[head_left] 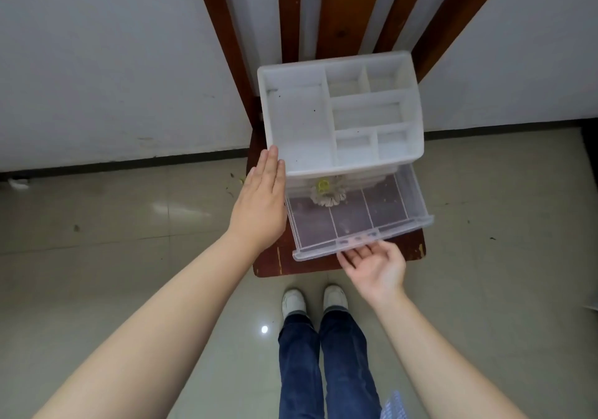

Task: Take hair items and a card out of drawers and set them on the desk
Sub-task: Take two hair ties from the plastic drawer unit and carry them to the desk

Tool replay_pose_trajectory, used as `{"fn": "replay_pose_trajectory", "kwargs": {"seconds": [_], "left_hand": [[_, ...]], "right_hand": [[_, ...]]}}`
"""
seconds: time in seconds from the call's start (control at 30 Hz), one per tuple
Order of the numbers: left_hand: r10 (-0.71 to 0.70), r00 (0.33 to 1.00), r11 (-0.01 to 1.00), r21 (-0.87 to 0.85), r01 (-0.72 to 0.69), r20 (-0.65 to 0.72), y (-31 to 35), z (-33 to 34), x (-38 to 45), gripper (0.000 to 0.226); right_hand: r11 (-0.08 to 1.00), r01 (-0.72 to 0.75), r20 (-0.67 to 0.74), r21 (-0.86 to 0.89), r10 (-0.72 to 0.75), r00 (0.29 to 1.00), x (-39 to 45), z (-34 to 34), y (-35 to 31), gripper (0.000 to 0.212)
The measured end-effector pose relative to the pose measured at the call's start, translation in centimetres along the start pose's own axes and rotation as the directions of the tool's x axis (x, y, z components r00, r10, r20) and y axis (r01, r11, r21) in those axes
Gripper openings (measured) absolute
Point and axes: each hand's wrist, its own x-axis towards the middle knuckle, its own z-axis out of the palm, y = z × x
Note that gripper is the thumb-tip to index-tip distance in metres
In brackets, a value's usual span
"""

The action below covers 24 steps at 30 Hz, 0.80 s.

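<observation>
Step in hand, by the look of it: drawing out the clear drawer (359,221) of the white organizer (339,111), centre frame, atop a small dark-red worktop (281,263). Left hand (262,202) flat and released against the organizer's left wall, fingers straight, bracing, gripping nothing. Right hand (375,265) below the drawer's front lip, lower centre-right, fingers (362,252) curled up under the handle, touching it rather than clamped round anything.

Drawer already well out. Inside, near the back under the organizer's overhang: a frilled hair tie (327,197) with a yellow piece (322,184) on top, middle compartment as far as can be told. No card visible; hidden or in another drawer, impossible to say.

To do it well: keep the brace firm on the left so the light box stays put; pull straight, level, slowly; stop short of the end of travel lest the drawer tip off the worktop's front edge. Then reach in from above, pinch the hair tie by its frill.
</observation>
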Motion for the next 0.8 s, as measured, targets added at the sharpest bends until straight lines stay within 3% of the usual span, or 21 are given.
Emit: {"fn": "replay_pose_trajectory", "kwargs": {"seconds": [0.13, 0.2, 0.3, 0.37, 0.4, 0.47, 0.5, 0.57, 0.67, 0.8], "left_hand": [[-0.053, 0.999, 0.991, -0.125, 0.051, -0.012, 0.8, -0.1, -0.6, 0.066], [-0.17, 0.985, 0.959, -0.234, 0.158, -0.032, 2.0, 0.5, -2.0, 0.068], [-0.285, 0.958, 0.912, -0.301, 0.277, 0.02, 3.6, 2.1, -4.7, 0.064], [-0.28, 0.958, 0.906, -0.311, 0.286, 0.066, 4.1, 3.5, -6.1, 0.058], [-0.27, 0.959, 0.903, -0.323, 0.282, 0.083, 4.1, 4.0, -6.6, 0.056], [-0.243, 0.967, 0.912, -0.323, 0.253, 0.071, 4.2, 4.2, -7.1, 0.051], [-0.22, 0.974, 0.921, -0.319, 0.225, 0.05, 4.2, 4.2, -7.1, 0.049], [-0.203, 0.979, 0.932, -0.304, 0.197, 0.012, 4.2, 4.4, -7.3, 0.044], [-0.21, 0.978, 0.941, -0.272, 0.201, -0.005, 4.2, 4.4, -7.2, 0.042], [-0.244, 0.969, 0.936, -0.258, 0.241, 0.02, 4.4, 4.4, -7.0, 0.041]], "right_hand": [[0.988, -0.059, -0.008, -0.142, 0.059, 0.998, -1.5, -0.9, -0.2, 0.033], [0.889, -0.127, -0.054, -0.439, 0.115, 0.992, -2.0, -0.3, -0.8, 0.031], [0.433, -0.153, -0.105, -0.888, 0.133, 0.986, -3.7, 1.3, -2.4, 0.028], [0.105, 0.016, 0.016, -0.994, -0.003, 1.0, -4.3, 2.5, -3.3, 0.029], [-0.086, 0.153, 0.161, -0.984, -0.093, 0.983, -4.2, 3.4, -3.6, 0.023], [-0.396, 0.371, 0.46, -0.84, -0.156, 0.874, -3.6, 5.9, -3.8, 0.014], [-0.517, 0.415, 0.545, -0.749, -0.123, 0.83, -2.7, 7.0, -3.7, 0.021], [-0.689, 0.41, 0.583, -0.597, -0.022, 0.812, -0.4, 8.4, -2.8, 0.031], [-0.806, 0.314, 0.539, -0.502, -0.008, 0.842, 2.2, 8.7, -1.5, 0.028], [-0.748, 0.288, 0.518, -0.598, -0.086, 0.851, 2.7, 8.4, -0.7, 0.021]]}}
